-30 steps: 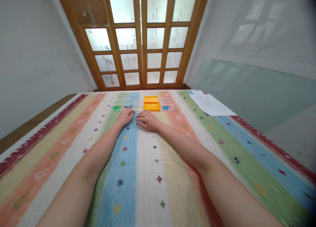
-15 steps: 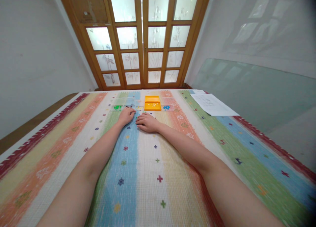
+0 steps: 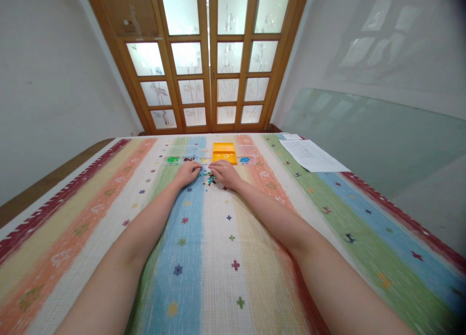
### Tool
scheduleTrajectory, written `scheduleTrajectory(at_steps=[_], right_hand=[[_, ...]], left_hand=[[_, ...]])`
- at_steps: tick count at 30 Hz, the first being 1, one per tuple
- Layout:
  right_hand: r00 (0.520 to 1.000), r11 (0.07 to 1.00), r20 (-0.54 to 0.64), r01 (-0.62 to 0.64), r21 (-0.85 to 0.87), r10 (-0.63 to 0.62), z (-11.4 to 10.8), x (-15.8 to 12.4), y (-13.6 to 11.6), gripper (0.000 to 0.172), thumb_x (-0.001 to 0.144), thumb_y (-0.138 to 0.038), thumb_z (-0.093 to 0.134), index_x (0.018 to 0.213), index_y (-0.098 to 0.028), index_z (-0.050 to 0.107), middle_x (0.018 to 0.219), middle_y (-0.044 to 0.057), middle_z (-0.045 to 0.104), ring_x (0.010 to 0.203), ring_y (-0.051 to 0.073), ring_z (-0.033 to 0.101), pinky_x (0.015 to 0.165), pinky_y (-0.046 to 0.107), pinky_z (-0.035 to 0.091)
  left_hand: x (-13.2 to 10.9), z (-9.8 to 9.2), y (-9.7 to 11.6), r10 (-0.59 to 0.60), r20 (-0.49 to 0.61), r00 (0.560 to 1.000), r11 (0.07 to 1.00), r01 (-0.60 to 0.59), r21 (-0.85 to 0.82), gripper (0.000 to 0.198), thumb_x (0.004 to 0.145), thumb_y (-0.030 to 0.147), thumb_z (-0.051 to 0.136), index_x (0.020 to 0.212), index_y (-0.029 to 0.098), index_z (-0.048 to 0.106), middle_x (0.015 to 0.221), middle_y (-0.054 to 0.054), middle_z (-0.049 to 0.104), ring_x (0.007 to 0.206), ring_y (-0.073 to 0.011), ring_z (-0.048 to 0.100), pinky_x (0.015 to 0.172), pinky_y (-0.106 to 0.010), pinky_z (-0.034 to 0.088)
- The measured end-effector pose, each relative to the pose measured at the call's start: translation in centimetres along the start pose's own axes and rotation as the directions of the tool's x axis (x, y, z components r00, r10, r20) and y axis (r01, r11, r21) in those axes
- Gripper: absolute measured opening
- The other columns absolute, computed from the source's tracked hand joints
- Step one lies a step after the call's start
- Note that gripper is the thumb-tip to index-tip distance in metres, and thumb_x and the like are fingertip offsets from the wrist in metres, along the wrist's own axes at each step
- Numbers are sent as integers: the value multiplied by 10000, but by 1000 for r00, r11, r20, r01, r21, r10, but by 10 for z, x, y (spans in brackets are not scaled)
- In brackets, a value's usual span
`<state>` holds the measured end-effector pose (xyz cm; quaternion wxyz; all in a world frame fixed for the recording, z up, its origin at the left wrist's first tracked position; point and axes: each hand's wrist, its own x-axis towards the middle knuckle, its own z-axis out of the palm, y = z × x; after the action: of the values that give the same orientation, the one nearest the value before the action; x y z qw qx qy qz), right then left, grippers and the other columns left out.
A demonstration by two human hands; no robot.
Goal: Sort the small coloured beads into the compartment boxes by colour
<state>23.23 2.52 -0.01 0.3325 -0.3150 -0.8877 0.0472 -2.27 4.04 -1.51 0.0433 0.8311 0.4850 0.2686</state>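
A small heap of mixed coloured beads [image 3: 209, 180] lies on the striped cloth between my two hands. My left hand [image 3: 187, 173] rests left of the heap with its fingers curled under, fingertips close to the clear box of dark beads [image 3: 188, 159]. My right hand [image 3: 226, 173] sits right of the heap, fingers drawn together and reaching to the front edge of the orange tray [image 3: 224, 153]. What either hand pinches is too small to make out.
Clear little boxes stand in a row beside the tray: green beads [image 3: 173, 159], yellow beads [image 3: 204, 160], blue beads [image 3: 244, 159]. A printed sheet of paper [image 3: 311, 154] lies at the far right. The striped tablecloth [image 3: 218, 247] covers the table; wooden glazed doors [image 3: 209, 58] stand behind.
My right hand has moved forward and to the right, off the bead heap, which now shows. The left hand has barely shifted.
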Motion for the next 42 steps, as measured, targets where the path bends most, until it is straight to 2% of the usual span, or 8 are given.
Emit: scheduleTrajectory(at_steps=[5, 9, 11, 19, 24, 32, 37, 42], right_hand=[[954, 973, -187, -230, 35, 232, 0, 2, 26, 423, 1111, -331, 405, 1218, -184, 787, 1260, 123, 751, 1191, 257, 670, 1096, 403, 479], [832, 907, -364, -370, 199, 419, 1, 3, 51, 512, 1117, -459, 354, 1242, -188, 770, 1297, 141, 733, 1208, 277, 672, 1103, 437, 492], [805, 884, -374, -383, 267, 461, 1, 3, 64, 515, 1095, -519, 395, 1211, -192, 776, 1275, 139, 741, 1210, 281, 670, 1121, 456, 482], [830, 921, -406, -310, 237, 383, -3, 1, 76, 481, 1097, -494, 379, 1113, -191, 753, 1195, 129, 744, 1145, 269, 659, 1075, 423, 488], [889, 955, -348, -284, 88, 296, -3, 1, 55, 406, 1107, -397, 391, 982, -201, 724, 1071, 110, 733, 1048, 254, 641, 983, 369, 477], [920, 930, -190, -361, -67, 343, 10, 2, 32, 366, 1095, -308, 450, 813, -205, 661, 894, 70, 689, 866, 207, 592, 801, 292, 407], [915, 911, -120, -399, -109, 386, 7, 1, 29, 291, 1059, -279, 515, 840, -198, 687, 898, 64, 711, 828, 197, 597, 768, 282, 399], [928, 928, -3, -373, -23, 373, 2, -9, 31, 215, 1025, -198, 538, 1031, -190, 753, 1072, 81, 763, 947, 200, 658, 851, 282, 451]], left_hand=[[-1, -3, 13, 80, 48, 996, 996, -79, -35, 362, 1009, 405, 540, 1226, 222, 765, 1262, -85, 746, 1226, -252, 648, 1142, -428, 472], [-2, -4, 25, 125, 121, 985, 992, -122, -29, 490, 1008, 520, 553, 1359, 212, 702, 1353, -111, 706, 1293, -282, 615, 1171, -445, 436], [-3, -4, 31, 142, 157, 977, 990, -140, -21, 581, 998, 572, 559, 1432, 197, 654, 1418, -131, 669, 1327, -299, 594, 1182, -450, 419], [-5, 2, 49, 283, 282, 917, 957, -290, -19, 894, 887, 711, 664, 1611, 225, 465, 1610, -141, 503, 1494, -352, 441, 1272, -482, 294], [-4, 3, 50, 290, 225, 930, 954, -300, 10, 776, 932, 649, 638, 1581, 242, 506, 1585, -137, 524, 1485, -350, 446, 1269, -491, 295], [-3, 6, 34, 255, 122, 959, 966, -259, 24, 545, 996, 505, 603, 1463, 227, 629, 1475, -132, 615, 1393, -309, 529, 1229, -469, 362], [-3, 8, 22, 220, 69, 973, 975, -222, 20, 454, 1006, 412, 594, 1403, 209, 675, 1428, -133, 652, 1355, -297, 559, 1206, -471, 396], [0, 14, 12, 198, 30, 980, 980, -198, 1, 351, 1002, 325, 581, 1294, 216, 743, 1359, -113, 697, 1296, -279, 594, 1170, -454, 441]])
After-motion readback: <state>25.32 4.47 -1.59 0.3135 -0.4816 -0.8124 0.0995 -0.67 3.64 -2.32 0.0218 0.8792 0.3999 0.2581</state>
